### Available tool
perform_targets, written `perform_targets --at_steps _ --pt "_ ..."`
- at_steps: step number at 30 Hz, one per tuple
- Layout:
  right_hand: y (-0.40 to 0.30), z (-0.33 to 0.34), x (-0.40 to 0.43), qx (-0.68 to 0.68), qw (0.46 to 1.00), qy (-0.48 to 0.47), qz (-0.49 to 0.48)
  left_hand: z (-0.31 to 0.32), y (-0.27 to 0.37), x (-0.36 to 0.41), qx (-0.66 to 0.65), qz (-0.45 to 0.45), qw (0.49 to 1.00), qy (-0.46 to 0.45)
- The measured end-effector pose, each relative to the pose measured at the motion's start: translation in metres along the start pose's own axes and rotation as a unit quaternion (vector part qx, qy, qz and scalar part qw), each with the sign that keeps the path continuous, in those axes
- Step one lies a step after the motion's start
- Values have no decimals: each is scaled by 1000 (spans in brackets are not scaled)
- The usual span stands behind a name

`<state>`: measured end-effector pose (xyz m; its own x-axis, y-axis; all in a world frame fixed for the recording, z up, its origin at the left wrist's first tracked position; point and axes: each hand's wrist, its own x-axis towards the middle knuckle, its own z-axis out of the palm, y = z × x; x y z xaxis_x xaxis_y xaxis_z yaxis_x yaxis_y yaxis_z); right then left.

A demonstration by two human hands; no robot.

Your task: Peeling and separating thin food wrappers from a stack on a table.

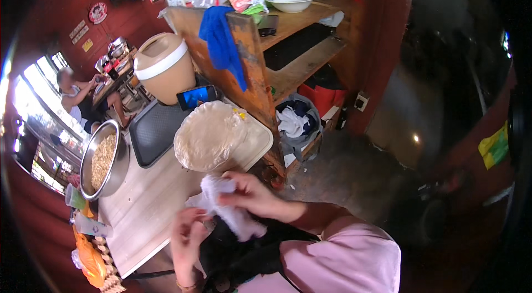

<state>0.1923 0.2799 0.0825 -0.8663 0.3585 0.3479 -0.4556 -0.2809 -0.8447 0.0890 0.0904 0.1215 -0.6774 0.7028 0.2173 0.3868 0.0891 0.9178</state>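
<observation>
A white cloth (pixel 217 195) hangs crumpled between my two hands, above the near edge of the pale table. My right hand (pixel 253 194) grips its upper part between thumb and fingers. Lower and to the left, my left hand (pixel 189 230) pinches the cloth's edge with its fingertips. Just beyond the cloth sits a round container covered with clear plastic wrap (pixel 210 135), resting on a cream-coloured tray (pixel 259 137). A phone (pixel 197 97) with a lit screen leans behind the wrapped container.
On the table (pixel 145 205) are a dark tray (pixel 151 135), a beige lidded bucket (pixel 166 68) and a steel bowl (pixel 120 176) of brownish grain-like food. A wooden shelf (pixel 255 56) with a blue cloth (pixel 222 39) rises ahead. One person (pixel 75 93) sits farther off.
</observation>
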Motion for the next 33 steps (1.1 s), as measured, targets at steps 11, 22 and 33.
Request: perform_targets --at_steps 11,22,33 --pt "-12 -7 -20 -376 882 12 -284 41 16 4 111 -2 981 -158" --pt "-9 -23 -19 -379 899 -64 -211 35 12 8 172 9 965 -198" --pt "2 -20 -7 -436 873 -73 -207 23 28 26 200 -15 946 -256"
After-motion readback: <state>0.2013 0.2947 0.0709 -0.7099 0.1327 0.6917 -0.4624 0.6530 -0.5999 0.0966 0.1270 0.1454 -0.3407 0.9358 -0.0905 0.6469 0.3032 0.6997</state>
